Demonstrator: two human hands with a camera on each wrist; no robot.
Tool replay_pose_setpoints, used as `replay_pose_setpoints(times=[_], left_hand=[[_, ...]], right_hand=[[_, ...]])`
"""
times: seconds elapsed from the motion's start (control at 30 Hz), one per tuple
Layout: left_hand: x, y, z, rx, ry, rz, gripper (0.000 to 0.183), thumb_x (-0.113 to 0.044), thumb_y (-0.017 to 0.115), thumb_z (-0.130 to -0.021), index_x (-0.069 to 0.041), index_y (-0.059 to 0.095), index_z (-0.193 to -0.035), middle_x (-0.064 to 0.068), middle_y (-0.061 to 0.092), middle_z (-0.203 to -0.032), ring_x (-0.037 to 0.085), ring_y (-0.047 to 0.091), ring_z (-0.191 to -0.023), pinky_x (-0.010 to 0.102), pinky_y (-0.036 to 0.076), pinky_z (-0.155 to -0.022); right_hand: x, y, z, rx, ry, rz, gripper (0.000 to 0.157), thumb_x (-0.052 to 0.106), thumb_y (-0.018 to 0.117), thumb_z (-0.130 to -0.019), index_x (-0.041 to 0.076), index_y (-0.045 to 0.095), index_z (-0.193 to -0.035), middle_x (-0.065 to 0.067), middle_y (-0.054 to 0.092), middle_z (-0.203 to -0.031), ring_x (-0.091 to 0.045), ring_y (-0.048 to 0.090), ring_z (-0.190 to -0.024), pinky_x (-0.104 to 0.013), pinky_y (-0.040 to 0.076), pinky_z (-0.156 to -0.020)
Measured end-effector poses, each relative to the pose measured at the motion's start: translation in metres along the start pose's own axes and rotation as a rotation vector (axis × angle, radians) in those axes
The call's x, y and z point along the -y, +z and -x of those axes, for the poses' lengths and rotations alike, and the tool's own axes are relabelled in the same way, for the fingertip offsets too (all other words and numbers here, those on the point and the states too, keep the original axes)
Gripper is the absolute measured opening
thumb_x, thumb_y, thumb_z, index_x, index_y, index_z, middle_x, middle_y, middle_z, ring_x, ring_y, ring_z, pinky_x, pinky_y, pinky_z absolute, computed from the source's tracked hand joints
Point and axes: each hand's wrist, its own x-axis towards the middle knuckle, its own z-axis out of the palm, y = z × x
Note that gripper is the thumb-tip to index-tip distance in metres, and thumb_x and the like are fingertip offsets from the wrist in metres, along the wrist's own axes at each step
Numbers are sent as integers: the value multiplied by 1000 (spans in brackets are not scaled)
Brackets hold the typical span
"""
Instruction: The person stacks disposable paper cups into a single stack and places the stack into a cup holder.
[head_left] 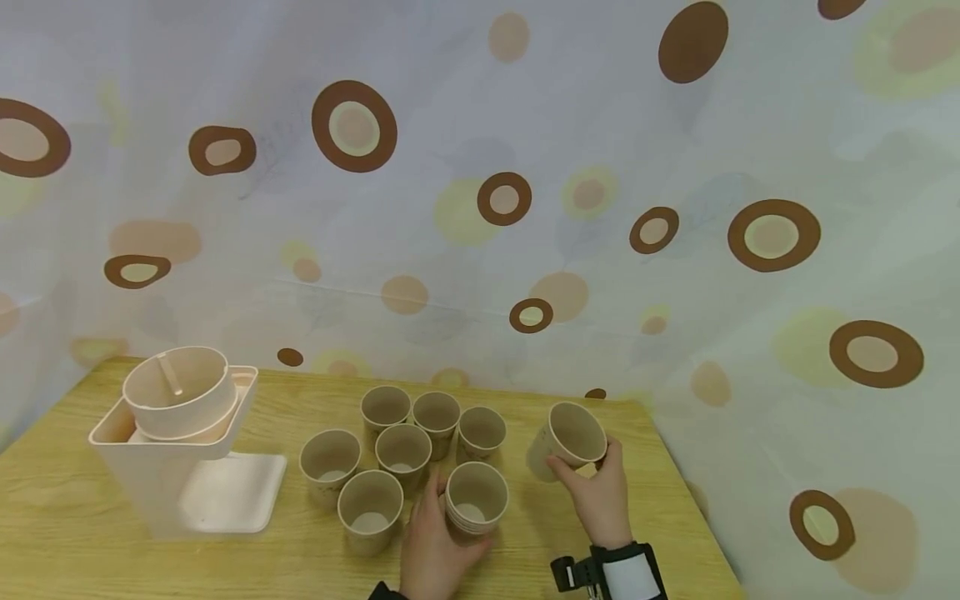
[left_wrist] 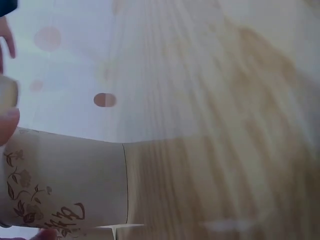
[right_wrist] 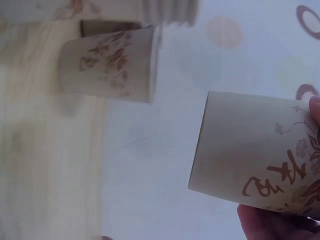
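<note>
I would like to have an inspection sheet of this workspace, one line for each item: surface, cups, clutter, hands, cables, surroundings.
Surface: wooden table, light, with visible grain.
Cups: six single cups stand upright; a nested stack is at their right front; one more cup is tilted, off the table.
Clutter: white holder on the left, with a round tub in its top.
Hands: left hand grips the stack; right hand holds the tilted cup by its side.
Cables: nothing seen.
Surroundings: spotted sheet behind the table and along its right side.
</note>
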Motion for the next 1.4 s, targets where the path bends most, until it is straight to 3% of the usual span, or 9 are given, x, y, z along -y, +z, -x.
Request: replay_pose_setpoints(times=[0.3, 0.4, 0.63, 0.87, 1.1, 1.4], left_hand=[[1, 2, 2, -52, -8, -59, 71, -30, 86, -54, 0, 60, -113, 16, 68, -107, 32, 61, -100, 53, 49, -84], [3, 3, 2, -43, -5, -43, 71, -30, 86, -55, 0, 60, -113, 16, 68, -107, 32, 62, -99, 52, 50, -83], [4, -1, 0, 48, -40, 52, 70, -27, 84, -61, 1, 55, -118, 18, 65, -112, 34, 60, -103, 51, 50, -87], [3, 0, 0, 26, -25, 37, 68, -23, 84, -59, 3, 56, -115, 18, 67, -107, 33, 62, -98, 50, 52, -84], [0, -2, -1, 65, -38, 35, 70, -25, 84, -61, 4, 54, -117, 20, 66, -110, 35, 61, -100, 52, 51, -85], [2, -1, -1, 56, -28, 34, 68, -25, 84, -60, 2, 56, -115, 18, 67, -108, 34, 62, -99, 50, 52, -84]], right_hand=[[23, 3, 17, 11, -48, 25, 71, 17, 75, -76, -7, 35, -130, -28, 49, -129, -41, 44, -122, -64, 35, -99], [26, 7, 21, 19, -55, 26, 70, 16, 76, -74, -6, 38, -129, -27, 51, -128, -39, 45, -121, -63, 35, -100], [30, 17, 28, 70, -88, 35, 70, 20, 77, -73, -3, 41, -129, -25, 53, -129, -39, 44, -124, -62, 36, -100], [29, 27, 31, 100, -112, 56, 70, 23, 77, -74, -2, 43, -129, -24, 55, -127, -38, 49, -118, -59, 41, -95], [27, 34, 33, 117, -147, 56, 71, 22, 77, -73, -5, 41, -128, -25, 56, -125, -38, 51, -115, -62, 41, -93], [27, 39, 32, 140, -145, 53, 73, 21, 78, -73, -3, 40, -130, -24, 56, -126, -38, 50, -116, -61, 42, -93]])
